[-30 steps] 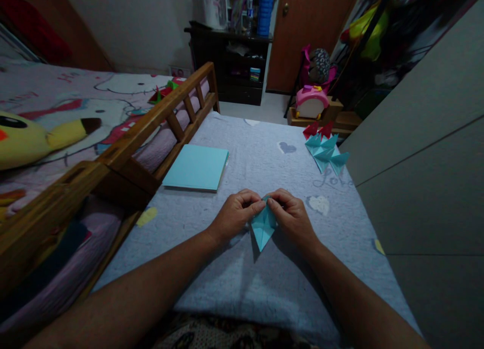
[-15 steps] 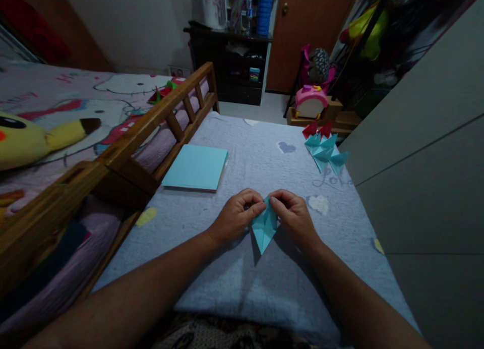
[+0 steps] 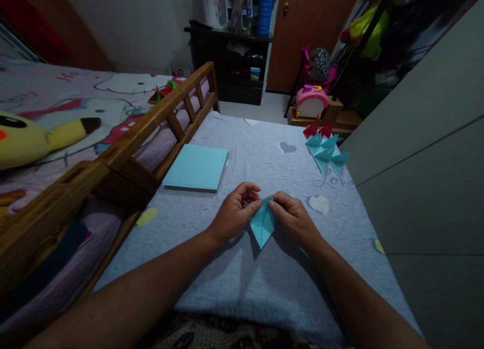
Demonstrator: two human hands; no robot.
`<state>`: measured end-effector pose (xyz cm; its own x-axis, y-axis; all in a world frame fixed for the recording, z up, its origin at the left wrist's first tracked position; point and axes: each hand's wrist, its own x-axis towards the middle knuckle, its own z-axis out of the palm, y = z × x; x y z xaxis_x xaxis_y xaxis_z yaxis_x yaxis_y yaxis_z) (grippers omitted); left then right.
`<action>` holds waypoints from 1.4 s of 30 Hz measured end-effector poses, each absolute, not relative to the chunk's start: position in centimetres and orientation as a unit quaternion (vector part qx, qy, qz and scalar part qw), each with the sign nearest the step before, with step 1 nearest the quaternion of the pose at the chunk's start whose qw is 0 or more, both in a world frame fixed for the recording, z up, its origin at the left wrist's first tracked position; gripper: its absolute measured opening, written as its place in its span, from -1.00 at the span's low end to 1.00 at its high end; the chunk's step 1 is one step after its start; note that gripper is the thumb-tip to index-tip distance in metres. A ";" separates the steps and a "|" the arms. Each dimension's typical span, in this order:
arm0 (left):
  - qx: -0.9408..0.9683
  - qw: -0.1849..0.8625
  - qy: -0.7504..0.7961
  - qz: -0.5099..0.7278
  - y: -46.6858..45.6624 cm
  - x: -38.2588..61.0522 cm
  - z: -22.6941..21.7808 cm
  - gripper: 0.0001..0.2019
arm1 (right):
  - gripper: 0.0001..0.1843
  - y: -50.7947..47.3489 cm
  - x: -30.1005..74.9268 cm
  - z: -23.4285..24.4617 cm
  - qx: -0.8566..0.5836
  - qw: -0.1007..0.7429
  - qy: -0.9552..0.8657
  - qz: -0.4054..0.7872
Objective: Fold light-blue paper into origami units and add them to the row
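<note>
A folded light-blue paper piece, kite-shaped with its point toward me, lies on the grey-blue bedsheet. My left hand pinches its upper left edge with curled fingers. My right hand pinches its upper right edge, fingers pressed together. Both hands meet at the top tip of the paper. A stack of square light-blue sheets rests to the left, beyond my left hand.
Several finished blue and red folded pieces sit at the far right of the sheet. A wooden bed rail runs along the left, a grey wardrobe on the right. A yellow plush toy lies on the other bed.
The paper and both hands have shifted slightly left and up. My left fingers have lifted a little at the top of the paper.
</note>
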<state>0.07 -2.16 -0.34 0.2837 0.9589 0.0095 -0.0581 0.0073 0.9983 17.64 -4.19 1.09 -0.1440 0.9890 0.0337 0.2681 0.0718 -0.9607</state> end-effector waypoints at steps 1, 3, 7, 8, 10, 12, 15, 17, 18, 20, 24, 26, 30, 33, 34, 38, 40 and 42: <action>0.542 0.592 0.407 0.435 -2.1 0.1 -0.4 -0.75 | -0.74 -4.2 17.6 1.0 -0.515 0.403 -0.609 0.448; 0.525 0.619 0.408 0.418 -2.0 0.0 -0.4 -0.77 | -0.75 -4.2 17.6 0.8 -0.517 0.402 -0.591 0.472; 0.506 0.646 0.411 0.396 -1.9 -0.1 -0.3 -0.76 | -0.76 -4.2 17.6 0.8 -0.510 0.411 -0.529 0.540; 0.501 0.649 0.413 0.397 -1.9 -0.1 -0.2 -0.75 | -0.77 -4.2 17.6 0.8 -0.508 0.415 -0.517 0.550; 0.487 0.656 0.416 0.398 -1.9 -0.1 -0.1 -0.73 | -0.77 -4.1 17.7 1.0 -0.505 0.419 -0.500 0.566; 0.474 0.664 0.418 0.399 -1.9 -0.1 -0.1 -0.72 | -0.75 -4.0 17.9 1.1 -0.497 0.415 -0.488 0.585; 0.462 0.663 0.423 0.411 -1.8 -0.1 -0.2 -0.71 | -0.73 -3.9 18.0 0.9 -0.479 0.402 -0.473 0.620; 0.455 0.662 0.425 0.417 -1.8 -0.1 -0.2 -0.70 | -0.71 -3.9 18.1 0.6 -0.471 0.389 -0.468 0.639; 0.452 0.664 0.425 0.417 -1.8 -0.1 -0.2 -0.70 | -0.70 -4.0 18.0 0.4 -0.468 0.382 -0.467 0.646; 0.452 0.669 0.424 0.411 -1.9 0.0 -0.1 -0.69 | -0.69 -4.0 17.9 0.1 -0.469 0.377 -0.459 0.654; 0.459 0.675 0.422 0.394 -2.0 0.0 0.2 -0.68 | -0.67 -4.1 17.6 0.0 -0.477 0.378 -0.459 0.646; 0.461 0.674 0.423 0.393 -2.0 0.0 0.2 -0.68 | -0.67 -4.2 17.5 0.1 -0.482 0.376 -0.467 0.639; 0.472 0.672 0.423 0.384 -1.9 -0.1 0.1 -0.66 | -0.67 -4.3 17.4 0.3 -0.490 0.376 -0.480 0.624; 0.479 0.676 0.416 0.374 -1.9 -0.2 0.0 -0.66 | -0.68 -4.3 17.4 0.3 -0.494 0.374 -0.493 0.611; 0.480 0.677 0.415 0.373 -1.9 -0.2 0.0 -0.65 | -0.68 -4.3 17.4 0.4 -0.494 0.374 -0.497 0.607; 0.477 0.676 0.421 0.372 -1.9 -0.1 0.1 -0.66 | -0.69 -4.3 17.3 0.5 -0.497 0.374 -0.515 0.590; 0.475 0.678 0.424 0.367 -2.0 -0.1 0.1 -0.66 | -0.70 -4.3 17.1 0.6 -0.503 0.372 -0.516 0.585; 0.472 0.681 0.424 0.365 -2.0 -0.1 0.2 -0.65 | -0.71 -4.3 17.1 0.7 -0.509 0.372 -0.513 0.582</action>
